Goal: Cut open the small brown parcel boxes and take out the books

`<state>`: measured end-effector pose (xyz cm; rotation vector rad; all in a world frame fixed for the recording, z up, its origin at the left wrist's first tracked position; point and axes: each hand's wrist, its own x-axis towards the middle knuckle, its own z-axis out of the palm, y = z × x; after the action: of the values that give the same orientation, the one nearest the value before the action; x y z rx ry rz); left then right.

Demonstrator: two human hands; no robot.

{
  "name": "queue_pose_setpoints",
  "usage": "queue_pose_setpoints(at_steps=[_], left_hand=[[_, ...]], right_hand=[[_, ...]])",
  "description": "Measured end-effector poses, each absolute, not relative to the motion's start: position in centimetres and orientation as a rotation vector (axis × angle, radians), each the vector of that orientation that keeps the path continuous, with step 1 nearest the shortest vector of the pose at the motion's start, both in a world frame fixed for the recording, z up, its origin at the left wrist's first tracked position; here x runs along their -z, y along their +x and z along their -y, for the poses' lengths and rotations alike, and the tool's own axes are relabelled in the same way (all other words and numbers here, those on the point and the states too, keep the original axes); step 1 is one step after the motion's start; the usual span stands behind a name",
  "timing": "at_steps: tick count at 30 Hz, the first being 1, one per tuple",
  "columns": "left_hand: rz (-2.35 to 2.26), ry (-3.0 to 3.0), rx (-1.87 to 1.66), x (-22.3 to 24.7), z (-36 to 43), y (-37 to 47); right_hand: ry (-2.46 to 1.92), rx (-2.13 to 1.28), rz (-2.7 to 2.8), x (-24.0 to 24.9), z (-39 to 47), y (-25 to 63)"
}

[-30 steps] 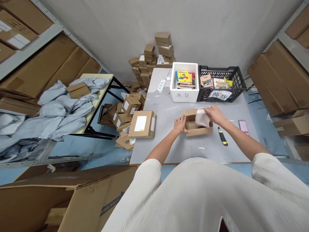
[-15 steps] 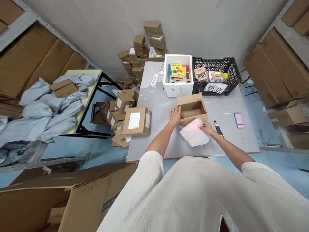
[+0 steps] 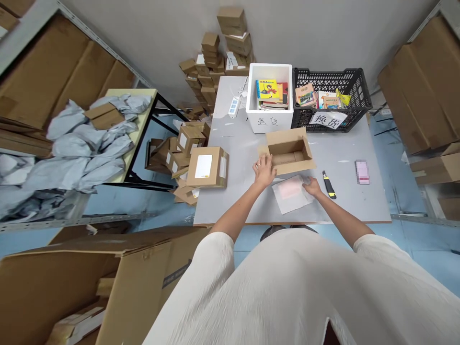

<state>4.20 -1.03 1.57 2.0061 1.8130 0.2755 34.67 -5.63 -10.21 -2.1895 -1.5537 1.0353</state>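
An open cardboard box [image 3: 295, 167] sits on the grey table, its flaps spread and no contents visible inside. My left hand [image 3: 265, 171] grips its front left corner, fingers bent over the flap. In front of the box lies a translucent white packing pouch [image 3: 289, 195], with something pink showing through. My right hand [image 3: 312, 186] pinches the pouch at its right upper corner, the fingertips partly hidden. A black and yellow utility knife [image 3: 328, 185] rests just right of that hand.
Behind the box stand a white foam bin [image 3: 270, 122] and a black crate [image 3: 354, 112], both with books. A taped parcel [image 3: 203, 181] is at the table's left edge, a power strip [image 3: 234, 107] at the back, a pink phone-like object [image 3: 362, 172] at right. Grey mailers [image 3: 84, 146] cover a side table.
The pouch has come down from a tilted position to lie flatter on the table, with my right hand still at its edge. My left hand stays at the box corner. The camera view has shifted slightly.
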Motion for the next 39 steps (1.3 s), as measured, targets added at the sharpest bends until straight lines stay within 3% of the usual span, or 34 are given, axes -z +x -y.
queue_pose_setpoints(at_steps=[6,13,19,32,39], left_hand=[[-2.072,1.565,-0.415,-0.6,2.3,3.1],[-1.766,1.740,-0.456,-0.8,0.5,4.5],[-1.647,1.740,-0.389,-0.7,-0.4,6.0],[-1.669,1.782,-0.446,-1.0,-4.0,1.8],[-1.714,1.523,-0.664,-0.2,-8.1,-3.0]], right_hand=[[-1.982,-0.942,1.467,6.5,1.5,38.6],[-1.713,-0.784,1.858,3.2,-3.1,37.4],[-1.875,-0.651,1.886,2.9,-3.6,35.6],[-1.839,-0.789,1.849,1.6,-5.7,30.5],[-1.709,-0.977,1.670,2.0,-9.0,26.5]])
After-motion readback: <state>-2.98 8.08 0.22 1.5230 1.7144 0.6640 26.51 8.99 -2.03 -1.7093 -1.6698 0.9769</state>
